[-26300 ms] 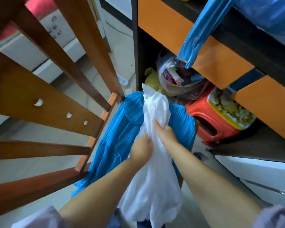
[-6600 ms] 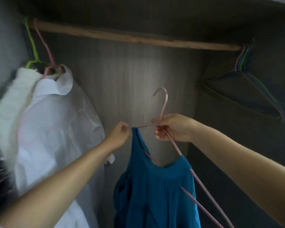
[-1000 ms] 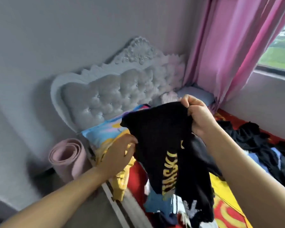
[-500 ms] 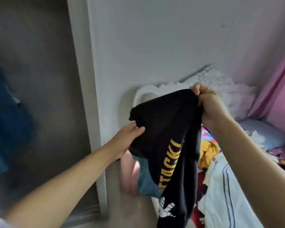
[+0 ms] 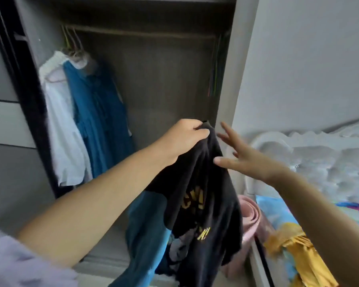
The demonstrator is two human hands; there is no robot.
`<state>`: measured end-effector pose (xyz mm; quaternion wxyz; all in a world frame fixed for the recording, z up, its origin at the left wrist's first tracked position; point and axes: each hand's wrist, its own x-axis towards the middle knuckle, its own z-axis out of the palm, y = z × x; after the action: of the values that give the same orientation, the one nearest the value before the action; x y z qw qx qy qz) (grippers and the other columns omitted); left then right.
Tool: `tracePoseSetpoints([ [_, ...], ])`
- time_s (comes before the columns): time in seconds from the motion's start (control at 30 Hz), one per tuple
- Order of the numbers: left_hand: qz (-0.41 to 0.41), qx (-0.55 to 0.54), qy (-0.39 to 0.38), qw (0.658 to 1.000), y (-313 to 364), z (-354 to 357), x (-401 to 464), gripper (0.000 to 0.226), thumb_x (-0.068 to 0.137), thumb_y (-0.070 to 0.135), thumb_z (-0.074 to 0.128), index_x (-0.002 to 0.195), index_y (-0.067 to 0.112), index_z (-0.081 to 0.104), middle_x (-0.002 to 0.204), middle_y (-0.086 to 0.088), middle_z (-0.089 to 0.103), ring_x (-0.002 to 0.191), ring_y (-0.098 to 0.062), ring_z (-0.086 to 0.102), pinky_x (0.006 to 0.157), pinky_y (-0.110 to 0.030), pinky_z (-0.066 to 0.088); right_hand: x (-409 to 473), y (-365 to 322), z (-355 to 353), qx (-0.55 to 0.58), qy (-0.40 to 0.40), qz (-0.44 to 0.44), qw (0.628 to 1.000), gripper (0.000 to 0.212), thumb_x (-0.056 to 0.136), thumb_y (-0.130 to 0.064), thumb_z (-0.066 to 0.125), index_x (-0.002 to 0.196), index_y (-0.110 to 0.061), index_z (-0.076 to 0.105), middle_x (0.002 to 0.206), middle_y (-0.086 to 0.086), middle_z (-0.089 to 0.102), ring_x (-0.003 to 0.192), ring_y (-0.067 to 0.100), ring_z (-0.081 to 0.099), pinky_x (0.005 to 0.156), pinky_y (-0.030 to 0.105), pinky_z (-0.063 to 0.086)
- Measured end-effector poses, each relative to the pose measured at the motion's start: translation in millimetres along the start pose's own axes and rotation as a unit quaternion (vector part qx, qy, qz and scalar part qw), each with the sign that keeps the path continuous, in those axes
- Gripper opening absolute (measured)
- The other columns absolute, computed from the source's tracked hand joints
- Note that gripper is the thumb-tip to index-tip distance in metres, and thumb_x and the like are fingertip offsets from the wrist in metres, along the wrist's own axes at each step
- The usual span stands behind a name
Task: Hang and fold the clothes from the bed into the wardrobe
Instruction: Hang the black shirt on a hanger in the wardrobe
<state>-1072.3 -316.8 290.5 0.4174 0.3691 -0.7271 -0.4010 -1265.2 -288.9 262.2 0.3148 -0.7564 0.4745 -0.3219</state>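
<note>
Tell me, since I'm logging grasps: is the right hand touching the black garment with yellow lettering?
Cannot tell. In the head view the right hand is open, its thumb tip at the edge of the black garment, which the left hand grips; blur hides any gap.

The left hand [image 5: 183,136] is raised at the end of an outstretched arm, its fingers curled round the top of the black shirt [image 5: 203,195]. Just right of the shirt, the right hand [image 5: 244,155] reaches forward, fingers spread and straight, thumb touching the cloth.

Right hand [image 5: 245,156] now off the black shirt [image 5: 203,195], fingers [image 5: 226,131] spread; view swung to the wardrobe [image 5: 153,79].
</note>
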Motion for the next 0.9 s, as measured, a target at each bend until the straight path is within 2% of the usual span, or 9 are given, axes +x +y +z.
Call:
tracePoseSetpoints([
  [0.07, -0.014, 0.023, 0.012, 1.0, -6, -8, 2, 0.019, 0.091, 0.01, 0.053, 0.091, -0.007, 0.064, 0.076, -0.008, 0.06, 0.072, -0.012, 0.054, 0.069, -0.025, 0.043, 30, -10, 21, 0.016, -0.062, -0.009, 0.998, 0.058, 0.083, -0.033, 0.067, 0.135, -0.032, 0.041, 0.129, -0.017, 0.055, 0.119, -0.004, 0.052, 0.102, 0.019, 0.04],
  [0.17, -0.054, 0.036, 0.006, 0.998, -24, -37, 6, 0.019, 0.091, 0.012, 0.054, 0.083, -0.001, 0.066, 0.079, -0.009, 0.061, 0.079, -0.015, 0.057, 0.075, -0.031, 0.044, 66, -6, 42, 0.045, -0.036, -0.006, 0.998, 0.018, 0.088, -0.022, 0.067, 0.106, -0.017, 0.068, 0.102, -0.004, 0.072, 0.096, 0.007, 0.067, 0.087, 0.025, 0.05],
  [0.23, -0.074, -0.001, -0.012, 0.997, -34, -64, 12, 0.02, 0.094, 0.012, 0.051, 0.081, 0.004, 0.062, 0.083, -0.011, 0.059, 0.08, -0.018, 0.055, 0.075, -0.033, 0.044, 88, -1, 49, 0.046, -0.03, -0.045, 0.997, 0.015, 0.09, -0.019, 0.065, 0.102, -0.012, 0.07, 0.1, -0.001, 0.073, 0.094, 0.008, 0.068, 0.084, 0.021, 0.051],
  [0.37, -0.094, -0.04, -0.079, 0.992, -39, -99, 28, 0.023, 0.099, 0.004, 0.04, 0.103, 0.015, 0.061, 0.071, 0.001, 0.066, 0.059, -0.008, 0.058, 0.056, -0.02, 0.048, 137, -3, 53, 0.074, -0.061, -0.12, 0.988, 0.022, 0.089, -0.018, 0.061, 0.108, -0.009, 0.068, 0.106, -0.002, 0.071, 0.102, 0.005, 0.064, 0.091, 0.018, 0.049],
  [0.53, -0.067, 0.14, 0.0, 0.988, -52, -118, 74, 0.011, 0.091, 0.016, 0.054, 0.099, 0.024, 0.052, 0.065, 0.006, 0.063, 0.06, -0.01, 0.054, 0.054, -0.023, 0.043, 193, -3, 43, 0.053, -0.097, -0.154, 0.982, 0.013, 0.091, -0.009, 0.061, 0.102, -0.008, 0.068, 0.099, -0.004, 0.07, 0.096, 0.001, 0.063, 0.089, 0.02, 0.048],
  [0.63, -0.077, 0.148, -0.011, 0.986, -63, -123, 99, 0.011, 0.092, 0.023, 0.056, 0.103, 0.024, 0.057, 0.087, -0.007, 0.07, 0.075, -0.016, 0.066, 0.061, -0.029, 0.054, 220, -1, 37, 0.021, -0.118, -0.15, 0.981, 0.011, 0.089, -0.006, 0.064, 0.093, -0.014, 0.07, 0.089, -0.012, 0.071, 0.088, -0.001, 0.063, 0.083, 0.017, 0.048],
  [0.77, -0.064, 0.131, 0.032, 0.989, -89, -129, 125, 0.019, 0.088, 0.02, 0.05, 0.074, 0.026, 0.062, 0.074, 0.001, 0.062, 0.077, -0.02, 0.06, 0.085, -0.044, 0.053, 245, 13, 37, -0.016, -0.109, -0.135, 0.985, 0.02, 0.084, -0.003, 0.069, 0.076, -0.021, 0.066, 0.07, -0.015, 0.064, 0.072, -0.003, 0.057, 0.073, 0.018, 0.046],
  [0.83, -0.045, 0.157, 0.044, 0.986, -102, -125, 136, 0.016, 0.082, 0.022, 0.049, 0.068, 0.023, 0.056, 0.066, 0.007, 0.053, 0.069, -0.012, 0.05, 0.076, -0.04, 0.049, 254, 25, 41, -0.051, -0.093, -0.116, 0.988, 0.017, 0.082, -0.002, 0.067, 0.073, -0.015, 0.065, 0.069, -0.006, 0.064, 0.069, 0.001, 0.055, 0.072, 0.027, 0.047],
  [0.9, -0.018, 0.19, 0.067, 0.979, -111, -118, 147, 0.016, 0.086, 0.014, 0.05, 0.07, 0.014, 0.049, 0.06, 0.005, 0.045, 0.059, -0.007, 0.039, 0.064, -0.027, 0.037, 259, 36, 44, -0.054, -0.057, -0.082, 0.994, 0.004, 0.083, -0.004, 0.064, 0.083, -0.007, 0.067, 0.081, 0.006, 0.068, 0.076, 0.007, 0.058, 0.08, 0.036, 0.051],
])
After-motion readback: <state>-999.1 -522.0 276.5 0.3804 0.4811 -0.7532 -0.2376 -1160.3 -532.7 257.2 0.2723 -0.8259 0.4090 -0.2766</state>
